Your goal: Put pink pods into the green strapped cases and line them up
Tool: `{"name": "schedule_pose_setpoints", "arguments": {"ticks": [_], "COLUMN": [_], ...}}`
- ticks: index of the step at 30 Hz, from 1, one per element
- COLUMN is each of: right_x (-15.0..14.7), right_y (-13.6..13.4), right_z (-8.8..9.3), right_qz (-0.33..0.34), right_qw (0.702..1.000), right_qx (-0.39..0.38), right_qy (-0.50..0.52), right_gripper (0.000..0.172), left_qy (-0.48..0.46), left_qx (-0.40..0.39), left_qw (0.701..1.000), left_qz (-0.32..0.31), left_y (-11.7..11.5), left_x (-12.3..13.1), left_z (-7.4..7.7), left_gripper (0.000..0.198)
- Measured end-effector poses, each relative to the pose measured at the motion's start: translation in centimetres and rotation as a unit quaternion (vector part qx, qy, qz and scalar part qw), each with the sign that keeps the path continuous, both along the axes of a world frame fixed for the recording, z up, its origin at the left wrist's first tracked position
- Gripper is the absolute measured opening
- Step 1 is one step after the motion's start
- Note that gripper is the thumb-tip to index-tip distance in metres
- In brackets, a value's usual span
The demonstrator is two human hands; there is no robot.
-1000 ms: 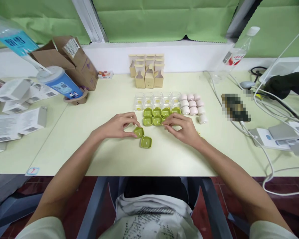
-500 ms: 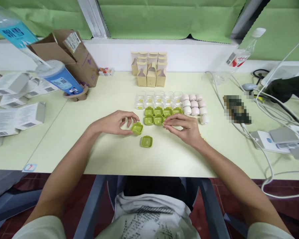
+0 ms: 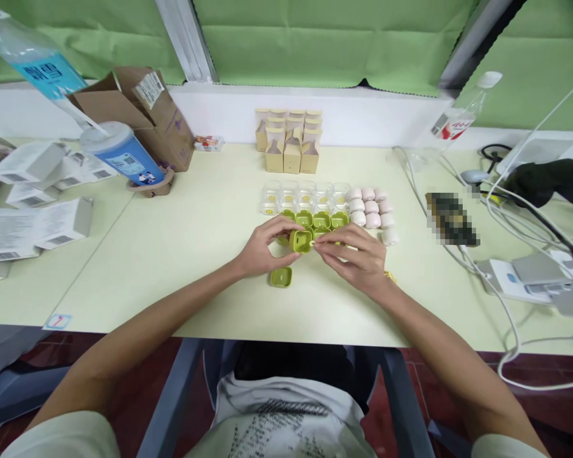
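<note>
Hands at work above the middle of the pale surface, seen from the head camera. The left hand holds a small green tray raised just off the surface and tilted; its grip is closed, with the thumb below and the fingers over the tray's far side. The right hand meets the tray from the right. Its grip is a tight pinch of thumb and forefinger touching the tray's right edge; whether a small piece sits in that pinch cannot be told.

A second green tray lies flat on the surface just nearer the front edge. Toward the back edge, a block of like green trays lies directly beyond the hands, then a row of clear cases, with pale rounded pieces beside them to the right. Small tan cartons stand at the back edge. A blue cup and a brown box occupy the back left corner; white cables trail along the right edge.
</note>
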State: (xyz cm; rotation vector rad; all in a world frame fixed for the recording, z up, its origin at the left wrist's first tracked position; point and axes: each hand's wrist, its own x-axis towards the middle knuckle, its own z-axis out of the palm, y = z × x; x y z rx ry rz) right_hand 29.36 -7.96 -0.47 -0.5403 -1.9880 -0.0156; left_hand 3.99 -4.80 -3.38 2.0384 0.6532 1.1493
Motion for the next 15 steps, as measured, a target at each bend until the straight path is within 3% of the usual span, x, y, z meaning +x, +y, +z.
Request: {"name": "schedule_pose_setpoints", "arguments": {"ticks": [6, 15], "right_x": [-0.9, -0.4], "right_y": [-0.3, -0.7], "right_z": [-0.9, -0.8], "right_qz": [-0.037, -0.037], "right_qw": [0.993, 0.977], "right_qx": [0.062, 0.063], "right_qy": [-0.099, -0.198], "right_gripper": [0.016, 0.019], "left_qy": [-0.017, -0.031], "left_qx": [0.005, -0.007], "left_qw": [0.999, 0.999], "left_qz": [-0.028, -0.026], "left_y": [-1.1, -1.5], "left_x": [0.1, 0.3], "left_z": [-0.1, -0.3], "left_gripper": [0.054, 0.059]}}
